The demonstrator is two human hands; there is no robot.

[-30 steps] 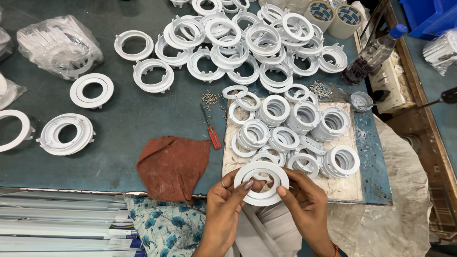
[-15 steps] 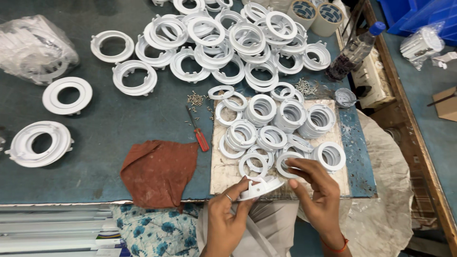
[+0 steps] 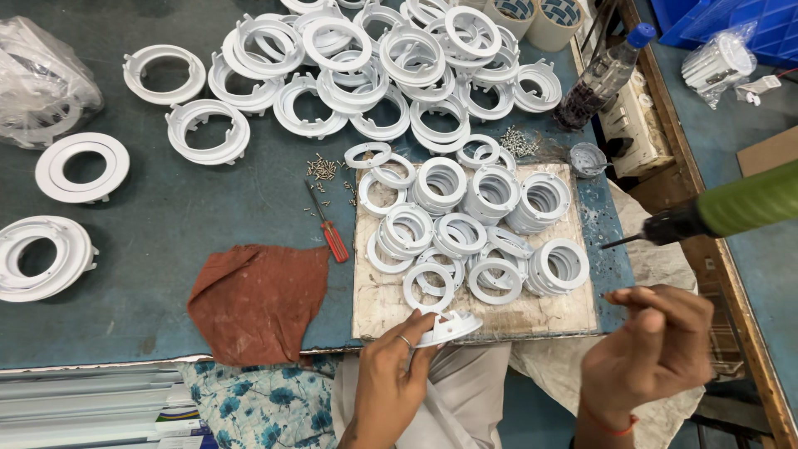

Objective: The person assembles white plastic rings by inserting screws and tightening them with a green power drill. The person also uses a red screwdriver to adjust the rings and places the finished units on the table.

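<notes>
Ring in hand: white plastic ring (image 3: 449,327), held tilted at the near edge of the wooden board (image 3: 374,299), just over the bench's near edge.
Left hand: left hand (image 3: 391,374) closed on the ring, thumb and fingertips pinching its near rim; a band shows on one finger.
Right hand: right hand (image 3: 657,349) off the board's near right corner, fingers curled loosely together; whether they pinch something small I cannot tell. Not touching the ring.
Power driver: green-bodied driver (image 3: 731,212) with a dark bit, reaching in from the right edge, just above the right hand, apart from it.
Board: pale, scuffed, lying on the blue bench (image 3: 166,224) at its near right; carries a cluster of small rings (image 3: 482,216), several stacked.
Cloth: rust-brown cloth (image 3: 258,299) on the bench's near edge, left of the board.
Screwdriver: red-handled screwdriver (image 3: 328,233) just beside the board's left edge, with loose screws (image 3: 322,169) near its tip.
Far side: heap of larger rings (image 3: 357,66) across the far middle; single large rings toward the left edge.
Far right: dark bottle (image 3: 600,79) with blue cap, tape rolls (image 3: 536,17) at the far corner.
</notes>
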